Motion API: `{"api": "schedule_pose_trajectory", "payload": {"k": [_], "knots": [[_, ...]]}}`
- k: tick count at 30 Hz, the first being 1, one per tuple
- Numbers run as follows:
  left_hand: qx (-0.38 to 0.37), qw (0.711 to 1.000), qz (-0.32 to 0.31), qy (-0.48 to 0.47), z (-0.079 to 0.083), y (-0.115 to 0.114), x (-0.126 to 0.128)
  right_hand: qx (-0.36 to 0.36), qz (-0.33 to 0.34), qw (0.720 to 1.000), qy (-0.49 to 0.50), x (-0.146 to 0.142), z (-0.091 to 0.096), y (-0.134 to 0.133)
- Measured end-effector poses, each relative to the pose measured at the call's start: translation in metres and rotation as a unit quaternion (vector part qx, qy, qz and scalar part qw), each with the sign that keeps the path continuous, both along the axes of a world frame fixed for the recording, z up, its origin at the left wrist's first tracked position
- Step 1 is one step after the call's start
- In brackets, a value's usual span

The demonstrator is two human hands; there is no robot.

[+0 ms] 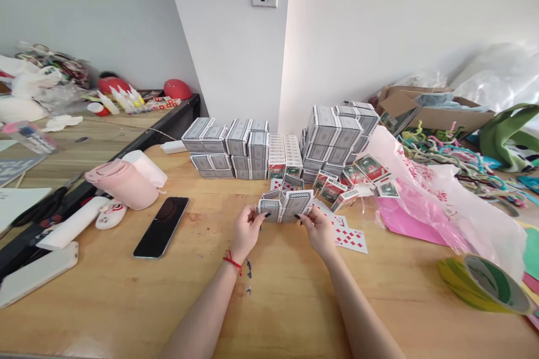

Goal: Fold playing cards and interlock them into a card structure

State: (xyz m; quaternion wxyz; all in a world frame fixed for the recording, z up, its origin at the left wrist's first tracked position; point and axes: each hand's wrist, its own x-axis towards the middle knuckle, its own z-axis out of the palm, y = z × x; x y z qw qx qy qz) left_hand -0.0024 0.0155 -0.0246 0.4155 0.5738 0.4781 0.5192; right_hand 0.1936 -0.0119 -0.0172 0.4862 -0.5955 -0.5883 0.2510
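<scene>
My left hand (pixel 247 231) and my right hand (pixel 318 230) are both closed on a small structure of playing cards (pixel 287 205) that stands on the wooden table (pixel 269 297), one hand at each side. The cards show grey patterned backs. A red string is tied round my left wrist. Loose face-up diamond cards (pixel 350 237) lie just right of my right hand. Behind the structure, grey card boxes are stacked in two piles (pixel 233 147) (pixel 339 137), with several green-and-red packs (pixel 362 176) scattered beside the right pile.
A black phone (pixel 161 226) lies to the left, next to a pink pouch (pixel 124 182) and white boxes. A pink plastic bag (pixel 425 196) and a green tape roll (pixel 488 283) sit on the right. Coloured cords and a cardboard box lie at the back right.
</scene>
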Motion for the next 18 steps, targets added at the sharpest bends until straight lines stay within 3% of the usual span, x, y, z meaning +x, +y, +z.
{"api": "schedule_pose_trajectory", "payload": {"k": [18], "knots": [[-0.008, 1.000, 0.001, 0.000, -0.0025, -0.0001, -0.0011, -0.012, -0.010, 1.000, -0.025, -0.0013, 0.0037, -0.0010]]}}
